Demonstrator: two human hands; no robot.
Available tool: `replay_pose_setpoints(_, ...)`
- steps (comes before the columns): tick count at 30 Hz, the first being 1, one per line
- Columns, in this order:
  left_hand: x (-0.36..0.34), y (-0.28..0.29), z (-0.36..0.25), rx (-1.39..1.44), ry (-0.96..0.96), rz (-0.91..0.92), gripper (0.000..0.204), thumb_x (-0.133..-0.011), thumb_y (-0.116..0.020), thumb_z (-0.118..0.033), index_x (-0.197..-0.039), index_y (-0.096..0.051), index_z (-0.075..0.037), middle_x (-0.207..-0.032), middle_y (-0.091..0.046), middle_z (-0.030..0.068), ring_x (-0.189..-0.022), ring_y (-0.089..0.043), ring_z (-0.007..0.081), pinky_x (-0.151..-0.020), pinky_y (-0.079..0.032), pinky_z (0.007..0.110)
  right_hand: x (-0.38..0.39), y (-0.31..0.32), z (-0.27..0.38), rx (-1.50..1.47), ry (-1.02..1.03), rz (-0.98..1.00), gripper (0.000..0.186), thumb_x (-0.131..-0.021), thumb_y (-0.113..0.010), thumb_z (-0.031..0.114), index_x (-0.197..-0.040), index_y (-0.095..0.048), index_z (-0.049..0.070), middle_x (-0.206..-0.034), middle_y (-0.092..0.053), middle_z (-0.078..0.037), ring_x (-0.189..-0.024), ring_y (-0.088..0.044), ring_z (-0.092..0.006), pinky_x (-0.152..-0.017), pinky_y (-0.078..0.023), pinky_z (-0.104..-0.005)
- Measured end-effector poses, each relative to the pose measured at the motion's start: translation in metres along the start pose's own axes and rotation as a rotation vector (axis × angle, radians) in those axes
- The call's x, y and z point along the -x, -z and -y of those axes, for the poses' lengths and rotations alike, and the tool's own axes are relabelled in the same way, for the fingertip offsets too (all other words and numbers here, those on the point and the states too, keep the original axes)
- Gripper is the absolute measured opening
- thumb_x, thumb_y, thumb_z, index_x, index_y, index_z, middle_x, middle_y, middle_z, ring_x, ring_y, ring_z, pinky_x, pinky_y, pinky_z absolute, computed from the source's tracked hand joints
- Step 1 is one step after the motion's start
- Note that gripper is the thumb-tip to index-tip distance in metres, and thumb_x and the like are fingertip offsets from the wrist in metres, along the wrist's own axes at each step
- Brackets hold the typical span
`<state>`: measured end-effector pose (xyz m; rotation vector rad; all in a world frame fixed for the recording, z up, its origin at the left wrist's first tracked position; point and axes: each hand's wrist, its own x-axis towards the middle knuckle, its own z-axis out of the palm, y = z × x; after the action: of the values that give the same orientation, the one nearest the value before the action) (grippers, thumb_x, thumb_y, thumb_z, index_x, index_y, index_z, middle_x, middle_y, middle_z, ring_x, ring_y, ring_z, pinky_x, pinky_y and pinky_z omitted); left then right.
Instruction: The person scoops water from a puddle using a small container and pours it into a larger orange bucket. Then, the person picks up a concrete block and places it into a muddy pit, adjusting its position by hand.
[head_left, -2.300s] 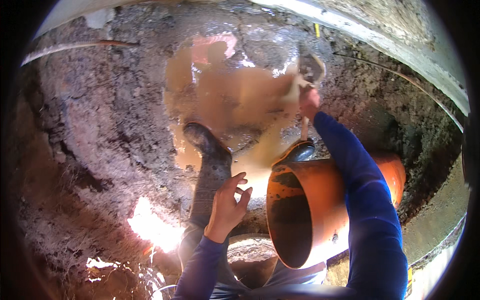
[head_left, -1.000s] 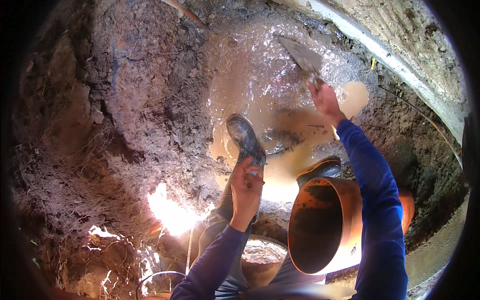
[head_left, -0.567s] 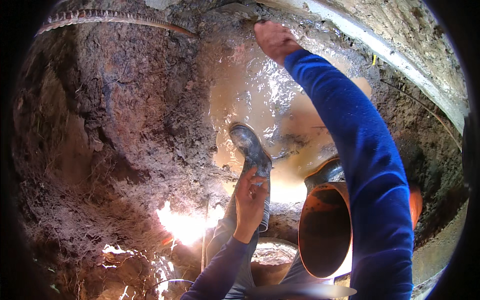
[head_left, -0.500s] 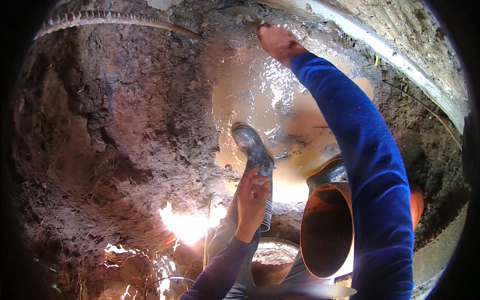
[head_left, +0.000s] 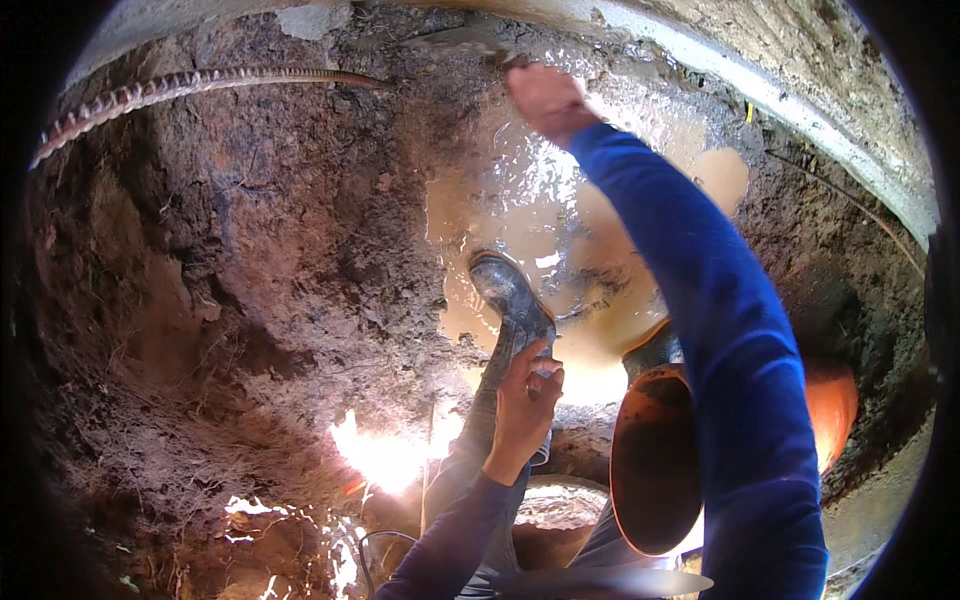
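Observation:
My right arm, in a blue sleeve, stretches far out over the muddy puddle (head_left: 590,240). My right hand (head_left: 548,98) is closed, apparently on a muddy flat-bladed tool (head_left: 455,42) at the far edge of the water. The blade is blurred and its exact kind is unclear. My left hand (head_left: 528,405) hovers in front of my left rubber boot (head_left: 503,285), fingers apart and partly curled, with nothing in it. The other boot (head_left: 655,350) is partly hidden behind an orange pipe (head_left: 655,470), which stands open-ended beside my right arm.
A ribbed hose or bar (head_left: 215,78) crosses the earth at far left. A pale concrete edge (head_left: 760,85) curves along the far right. Rough soil walls (head_left: 130,300) surround me. Glaring light (head_left: 380,455) falls at lower left, near a thin dark cable (head_left: 365,555).
My right hand has shifted slightly left and nearer, the blade moving with it. My left hand has moved a little right and down. The view has shifted slightly.

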<state>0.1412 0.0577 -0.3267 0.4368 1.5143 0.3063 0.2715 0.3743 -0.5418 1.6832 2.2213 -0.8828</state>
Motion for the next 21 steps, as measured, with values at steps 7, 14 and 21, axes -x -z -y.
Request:
replay_pose_setpoints(7, -0.006, 0.005, 0.002, 0.018, 0.036, -0.032, 0.047, -0.098, -0.065, -0.002, -0.142, -0.048, 0.001, -0.107, -0.064, 0.0043, -0.087, -0.059, 0.0071, -0.078, -0.055, 0.026, 0.074, -0.091, -0.039, 0.032, 0.251, 0.053, 0.022, -0.102, -0.048, 0.013, -0.105, -0.064, -0.002, -0.090, -0.071, -0.020, -0.080, -0.074, -0.0340, -0.068, -0.061, -0.0460)
replay_pose_setpoints(14, -0.001, -0.004, 0.005, 0.019, 0.017, 0.068, 0.049, -0.098, -0.064, -0.001, -0.144, -0.047, 0.000, -0.106, -0.064, 0.0054, -0.084, -0.059, 0.0066, -0.076, -0.052, 0.024, 0.048, -0.062, -0.043, 0.000, -0.120, -0.240, 0.019, -0.100, -0.048, 0.008, -0.109, -0.059, -0.005, -0.092, -0.072, -0.027, -0.080, -0.074, -0.0403, -0.070, -0.061, -0.0492)
replay_pose_setpoints(21, -0.008, -0.002, 0.007, 0.020, -0.019, -0.024, 0.048, -0.095, -0.067, -0.005, -0.141, -0.051, -0.001, -0.104, -0.068, 0.0094, -0.075, -0.059, 0.0093, -0.066, -0.050, 0.027, 0.084, -0.097, -0.051, 0.058, 0.042, 0.075, 0.030, -0.101, -0.045, 0.010, -0.122, -0.055, -0.010, -0.085, -0.073, -0.024, -0.076, -0.075, -0.0399, -0.065, -0.062, -0.0504)
